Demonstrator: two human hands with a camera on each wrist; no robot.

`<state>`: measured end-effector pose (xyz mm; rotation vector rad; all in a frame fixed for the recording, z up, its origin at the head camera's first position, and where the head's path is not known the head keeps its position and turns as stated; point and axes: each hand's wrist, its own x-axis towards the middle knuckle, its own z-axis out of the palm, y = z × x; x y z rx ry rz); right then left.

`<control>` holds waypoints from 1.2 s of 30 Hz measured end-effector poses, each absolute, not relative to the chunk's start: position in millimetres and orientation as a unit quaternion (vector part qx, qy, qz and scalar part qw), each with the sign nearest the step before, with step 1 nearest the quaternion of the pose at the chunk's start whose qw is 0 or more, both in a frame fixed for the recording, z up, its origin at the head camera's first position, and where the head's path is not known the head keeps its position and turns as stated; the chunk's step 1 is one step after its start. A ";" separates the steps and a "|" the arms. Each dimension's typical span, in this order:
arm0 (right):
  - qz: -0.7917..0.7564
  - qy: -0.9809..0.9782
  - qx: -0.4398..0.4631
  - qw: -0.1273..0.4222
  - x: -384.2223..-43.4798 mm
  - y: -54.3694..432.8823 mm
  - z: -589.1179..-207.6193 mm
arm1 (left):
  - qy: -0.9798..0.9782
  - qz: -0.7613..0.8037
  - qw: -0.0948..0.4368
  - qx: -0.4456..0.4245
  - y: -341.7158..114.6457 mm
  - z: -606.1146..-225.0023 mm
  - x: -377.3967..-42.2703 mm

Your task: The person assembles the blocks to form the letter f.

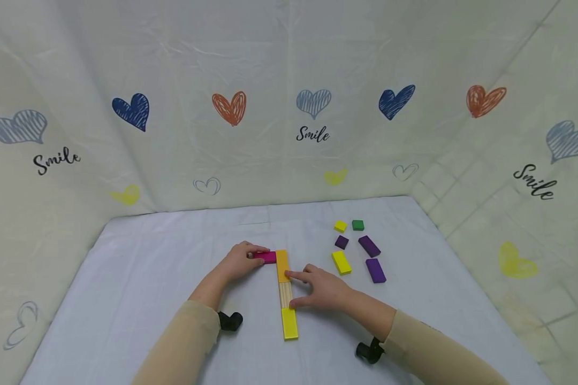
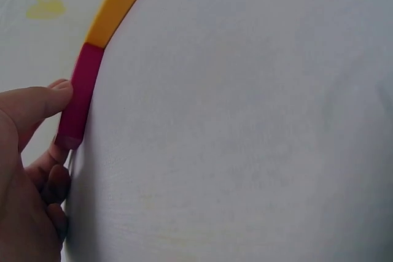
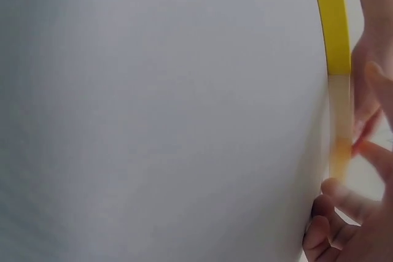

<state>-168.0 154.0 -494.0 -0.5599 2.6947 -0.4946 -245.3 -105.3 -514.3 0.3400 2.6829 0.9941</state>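
My left hand (image 1: 235, 263) pinches a magenta block (image 1: 268, 257) between thumb and fingers, seen also as a magenta block (image 2: 81, 93) in the left wrist view. Its right end meets the upper part of an orange block (image 1: 281, 267). Below the orange one, a plain wooden block (image 1: 286, 295) and a yellow block (image 1: 290, 324) continue end to end in a straight column. From the right side, my right hand (image 1: 328, 289) reaches in with index finger extended to the orange block's edge. Its thumb rests at the joint between the wooden and yellow blocks.
Loose blocks lie to the right: a small yellow block (image 1: 340, 226), a green block (image 1: 358, 225), a small dark purple block (image 1: 341, 242), a longer yellow block (image 1: 341, 263) and two purple blocks (image 1: 375, 270). A white cloth covers the table (image 1: 164, 299); a heart-printed curtain (image 1: 265, 155) hangs behind.
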 end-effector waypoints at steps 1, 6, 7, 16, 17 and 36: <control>-0.178 0.949 -0.198 0.171 -167.9 154.4 -493.6 | 0.923 0.344 0.130 0.117 -105.4 -514.0 -245.1; -0.195 0.946 -0.203 0.163 -166.0 156.1 -491.4 | 0.920 0.352 0.131 0.115 -106.0 -513.6 -244.4; -0.198 0.946 -0.202 0.160 -165.5 156.6 -491.1 | 0.920 0.352 0.131 0.114 -106.1 -514.0 -244.3; -0.235 0.952 -0.174 0.096 -164.6 167.4 -482.2 | 0.917 0.359 0.135 0.113 -105.8 -515.0 -245.4; -0.237 0.953 -0.165 0.091 -165.0 169.7 -480.8 | 0.916 0.359 0.135 0.113 -105.8 -515.3 -245.4; -0.241 0.967 -0.076 0.030 -187.6 241.5 -470.0 | 0.913 0.367 0.137 0.111 -105.9 -513.8 -245.5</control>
